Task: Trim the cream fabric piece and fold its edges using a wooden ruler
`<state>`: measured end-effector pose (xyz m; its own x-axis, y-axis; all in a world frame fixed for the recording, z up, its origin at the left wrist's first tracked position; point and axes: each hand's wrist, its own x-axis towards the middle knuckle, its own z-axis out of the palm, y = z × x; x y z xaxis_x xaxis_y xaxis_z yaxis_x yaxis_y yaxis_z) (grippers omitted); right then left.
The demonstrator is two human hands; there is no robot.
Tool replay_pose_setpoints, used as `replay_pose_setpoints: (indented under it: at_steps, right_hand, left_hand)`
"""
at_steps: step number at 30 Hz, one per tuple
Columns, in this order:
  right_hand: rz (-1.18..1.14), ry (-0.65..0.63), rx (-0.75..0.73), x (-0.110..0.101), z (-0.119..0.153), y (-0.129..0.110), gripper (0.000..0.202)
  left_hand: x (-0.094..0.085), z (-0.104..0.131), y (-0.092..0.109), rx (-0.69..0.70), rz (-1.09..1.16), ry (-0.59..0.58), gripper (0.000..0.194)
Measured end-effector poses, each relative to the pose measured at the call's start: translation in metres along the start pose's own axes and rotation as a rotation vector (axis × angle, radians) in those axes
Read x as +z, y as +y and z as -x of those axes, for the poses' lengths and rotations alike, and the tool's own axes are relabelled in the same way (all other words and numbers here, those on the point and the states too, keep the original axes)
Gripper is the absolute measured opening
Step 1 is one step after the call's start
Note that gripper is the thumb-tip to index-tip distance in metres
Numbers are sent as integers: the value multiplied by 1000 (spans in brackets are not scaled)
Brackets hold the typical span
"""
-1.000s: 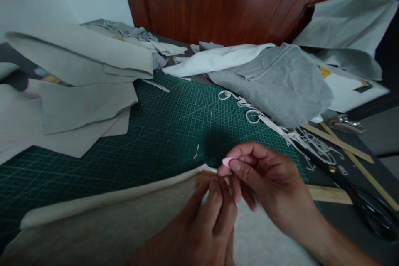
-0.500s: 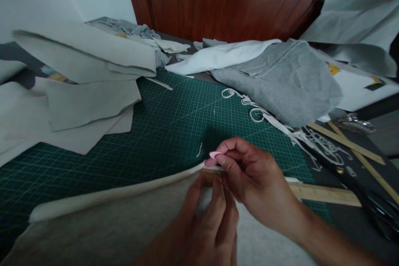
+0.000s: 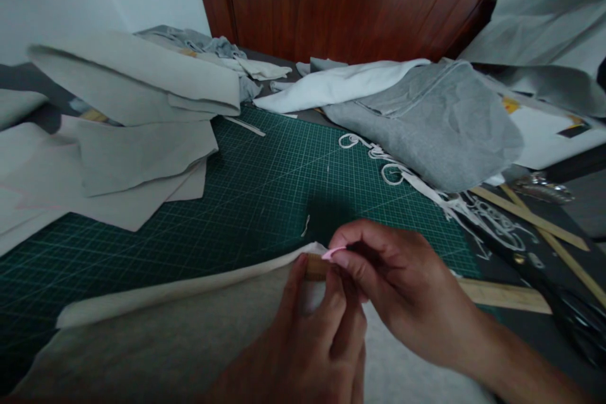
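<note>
Pale grey fabric (image 3: 156, 341) lies across the front of the green cutting mat (image 3: 279, 177), its far edge folded over in a long narrow strip. My left hand (image 3: 317, 341) presses a wooden ruler (image 3: 314, 267) onto the cloth near that fold, fingertips on either side of the short stretch that shows. To the right the ruler comes out again from under my right hand (image 3: 398, 278). Between thumb and forefinger that hand pinches a thin pink piece of tailor's chalk (image 3: 333, 254), held over the ruler by the folded edge.
Black-handled scissors (image 3: 558, 303) lie at the right beside tangled white trimmings (image 3: 492, 221) and wooden strips (image 3: 530, 218). Grey cloth (image 3: 426, 132) is heaped at the back right. Cut fabric pieces (image 3: 146, 158) are stacked on the left. A loose thread (image 3: 305, 226) rests beyond the fold.
My right hand has moved slightly right and down with the chalk, now at the ruler. More of the ruler shows between the left fingers. The view has shifted slightly.
</note>
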<state>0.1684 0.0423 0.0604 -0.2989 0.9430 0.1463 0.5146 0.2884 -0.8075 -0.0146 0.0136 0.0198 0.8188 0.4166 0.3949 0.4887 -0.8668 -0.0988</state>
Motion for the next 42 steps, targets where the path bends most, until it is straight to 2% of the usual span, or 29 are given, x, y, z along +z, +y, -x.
replay_pose_setpoints:
  at_steps: [2, 7, 12, 19, 26, 35, 42]
  right_hand:
    - [26, -66, -34, -1, -1, -2, 17]
    - [132, -65, -47, 0, -9, 1, 23]
    - [169, -90, -62, -3, -14, 4, 28]
    - [178, -98, -86, -2, -17, 6, 27]
    - [205, -122, -148, -2, -19, 6, 26]
    - [280, -174, -173, -5, -20, 0, 27]
    - [384, -209, -183, -14, -15, 0, 29]
  left_hand:
    - [3, -2, -1, -25, 3, 32, 32]
    - [5, -2, -2, 9, -29, 71, 35]
    - [0, -1, 0, -16, -54, 8, 37]
    - [-4, -4, -3, 56, -62, -7, 33]
    - [2, -7, -2, -24, -47, 17, 40]
    - [-5, -7, 1, -92, -22, 30, 41]
    - [-5, -7, -3, -1, -44, -10, 44]
